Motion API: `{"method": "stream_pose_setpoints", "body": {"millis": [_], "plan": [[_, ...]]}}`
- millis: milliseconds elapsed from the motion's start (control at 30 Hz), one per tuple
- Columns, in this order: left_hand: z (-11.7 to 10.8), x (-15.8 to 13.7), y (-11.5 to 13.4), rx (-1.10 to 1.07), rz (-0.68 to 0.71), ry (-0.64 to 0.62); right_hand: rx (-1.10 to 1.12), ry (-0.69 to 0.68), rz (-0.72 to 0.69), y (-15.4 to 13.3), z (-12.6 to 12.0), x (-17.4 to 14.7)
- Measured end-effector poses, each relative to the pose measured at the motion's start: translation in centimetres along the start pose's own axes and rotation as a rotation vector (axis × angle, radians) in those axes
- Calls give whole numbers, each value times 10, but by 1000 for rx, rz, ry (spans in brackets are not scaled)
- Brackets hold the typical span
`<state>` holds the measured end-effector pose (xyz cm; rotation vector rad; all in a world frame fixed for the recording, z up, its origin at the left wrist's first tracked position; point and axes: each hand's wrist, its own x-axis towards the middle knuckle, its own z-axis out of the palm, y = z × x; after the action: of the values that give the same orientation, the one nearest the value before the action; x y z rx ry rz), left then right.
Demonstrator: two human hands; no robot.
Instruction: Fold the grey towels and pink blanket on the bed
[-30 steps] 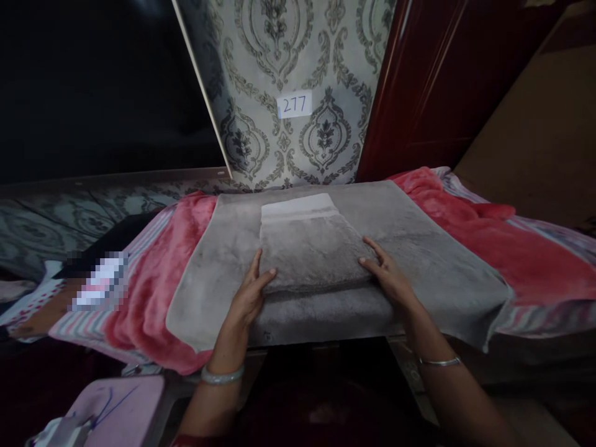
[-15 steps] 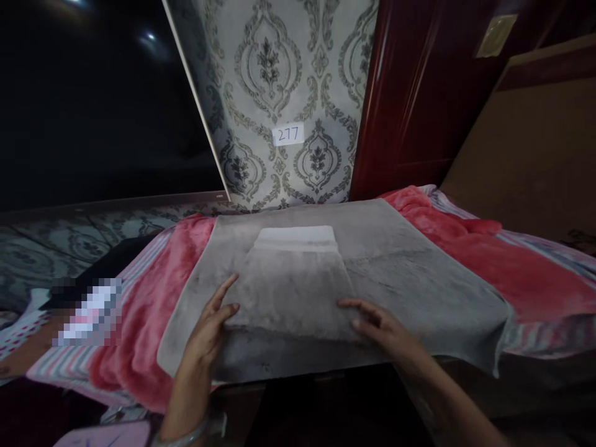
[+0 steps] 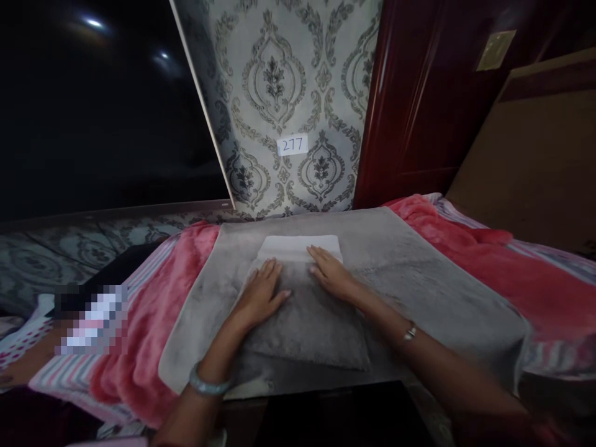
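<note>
1. Grey plush blanket (image 3: pixel 419 298): spread beneath and well out to either side of the left hand (image 3: pixel 261 299) and right hand (image 3: pixel 331 277). Its near right corner droops, outward of the right forearm. Risk: the sheet could creep or ruck if pressure is directed sideways; cause, soft pile with no visible fastening.

2. Red plush blanket (image 3: pixel 153 335): bunched outward of the left hand, with similar red plush (image 3: pixel 531 267) outward of the right. Risk: uneven support near the grey blanket's margins; cause, the loose folds.

3. Folded grey plush garment (image 3: pixel 310 329): located under both hands, lying on the grey blanket and extending nearer the body than either palm. Risk: its near edge, close to the blanket's near edge, could slide off if dragged bodyward.

4. Hands: both palm down, fingers extended, gripping nothing. Left lies along the garment's left side; right reaches its far end. Risk: unequal pressure could skew the layers.

5. White band (image 3: pixel 286 246): at and just beyond the right fingertips. Risk: it could crease or fold under if pushed unevenly.

6. Bangle (image 3: pixel 209 383), behind the left hand: could snag pile if lowered; at present it appears clear.
</note>
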<state>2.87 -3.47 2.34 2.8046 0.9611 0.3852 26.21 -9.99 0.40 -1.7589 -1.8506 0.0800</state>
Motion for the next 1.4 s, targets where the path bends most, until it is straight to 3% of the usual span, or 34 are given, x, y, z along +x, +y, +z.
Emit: {"method": "stream_pose_setpoints", "body": {"millis": [133, 300, 500, 600, 733, 867, 1067, 1400], "plan": [[18, 15, 11, 133, -3, -120, -275, -152, 48, 5, 19, 22], [25, 12, 5, 139, 11, -163, -345, -185, 32, 14, 29, 18], [12, 73, -15, 121, -53, -250, -325, -162, 44, 12, 32, 19], [21, 103, -21, 153, -158, -181, -312, -146, 50, 11, 33, 16], [37, 115, -23, 192, -358, -29, -273, -148, 56, 15, 34, 17], [39, 112, -24, 190, -376, -41, -246, -188, 77, 33, 28, 35], [33, 114, -26, 159, -405, -60, -220, -178, 292, 65, 20, 61], [25, 106, -35, 244, -441, 111, -2, 130, 471, 93, 24, 47]]}}
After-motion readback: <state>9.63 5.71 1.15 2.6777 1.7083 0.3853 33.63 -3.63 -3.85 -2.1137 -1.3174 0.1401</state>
